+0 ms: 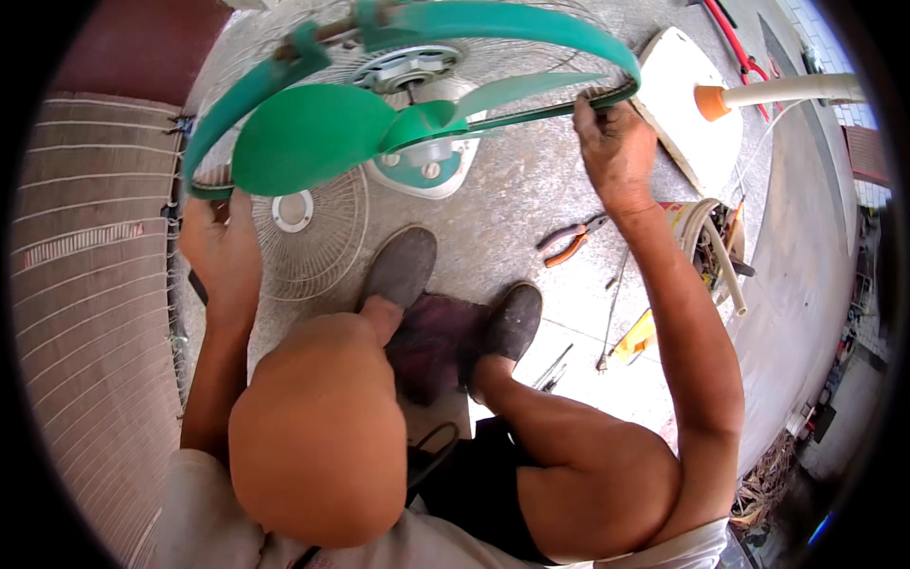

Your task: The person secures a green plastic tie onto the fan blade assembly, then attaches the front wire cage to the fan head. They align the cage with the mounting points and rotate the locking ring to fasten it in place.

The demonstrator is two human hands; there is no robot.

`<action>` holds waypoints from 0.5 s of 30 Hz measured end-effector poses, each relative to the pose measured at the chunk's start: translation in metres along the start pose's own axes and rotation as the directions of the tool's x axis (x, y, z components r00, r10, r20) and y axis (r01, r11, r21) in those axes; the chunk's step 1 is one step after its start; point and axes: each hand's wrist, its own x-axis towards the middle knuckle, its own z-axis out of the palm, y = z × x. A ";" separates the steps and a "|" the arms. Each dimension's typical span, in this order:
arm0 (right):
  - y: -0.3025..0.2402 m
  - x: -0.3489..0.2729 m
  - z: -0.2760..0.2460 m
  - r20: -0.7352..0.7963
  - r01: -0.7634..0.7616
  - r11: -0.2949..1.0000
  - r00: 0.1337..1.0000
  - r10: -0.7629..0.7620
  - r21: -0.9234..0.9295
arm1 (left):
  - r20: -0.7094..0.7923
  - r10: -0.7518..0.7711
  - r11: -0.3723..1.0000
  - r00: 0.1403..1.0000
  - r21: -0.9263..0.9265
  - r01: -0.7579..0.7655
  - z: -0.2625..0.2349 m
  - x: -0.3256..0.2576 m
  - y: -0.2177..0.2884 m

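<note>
A green plastic fan guard ring (pixel 502 21) arcs across the top of the view, held up in front of a fan. Gripping its left end is my left hand (pixel 223 245), fingers closed around the band. My right hand (pixel 616 156) pinches the ring's right side, its thumb and fingers at the edge. Within the ring are green fan blades (pixel 313 137), partly smeared, and the grey motor housing (pixel 408 66) behind them. The white wire rear grille shows faintly around the housing. A round wire fan grille (pixel 327 237) lies on the floor near my left foot.
Pliers (pixel 573 239) with orange and dark handles lie on the floor right of my feet. Beyond my right forearm stands a bucket (pixel 697 228) of tools. A white fan base (pixel 678 85) with a pole is at upper right. A slatted shutter (pixel 95 275) borders the left.
</note>
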 end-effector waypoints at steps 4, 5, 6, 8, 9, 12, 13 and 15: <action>0.018 -0.001 -0.003 0.108 -0.134 0.981 0.987 0.119 0.141 | 0.033 0.019 1.000 0.999 -0.016 -0.018 0.005 0.001 0.000; 0.018 -0.001 -0.003 0.142 -0.160 0.969 0.981 0.135 0.190 | 0.044 0.023 0.999 0.999 -0.037 -0.021 0.005 0.001 0.001; 0.018 0.000 -0.004 0.189 -0.206 0.963 0.967 0.173 0.173 | 0.066 0.013 0.996 0.998 -0.087 -0.007 0.004 0.001 0.002; 0.009 -0.003 -0.010 0.276 -0.302 0.941 0.927 0.253 0.152 | 0.122 -0.041 0.997 0.992 0.073 0.032 -0.004 -0.005 -0.017; 0.008 -0.006 -0.012 0.304 -0.319 0.938 0.915 0.267 0.136 | 0.145 -0.070 0.988 0.987 0.149 0.048 -0.008 -0.010 -0.034; 0.005 -0.018 -0.012 0.398 -0.355 0.925 0.874 0.278 0.135 | 0.448 -0.049 0.873 0.893 0.453 -0.179 -0.032 -0.050 -0.114; 0.003 -0.021 -0.012 0.427 -0.349 0.928 0.865 0.265 0.131 | 0.544 -0.033 0.840 0.839 0.470 -0.271 -0.034 -0.072 -0.136; 0.002 -0.028 -0.013 0.478 -0.341 0.932 0.842 0.248 0.118 | 0.675 -0.098 0.806 0.731 0.485 -0.340 -0.040 -0.106 -0.155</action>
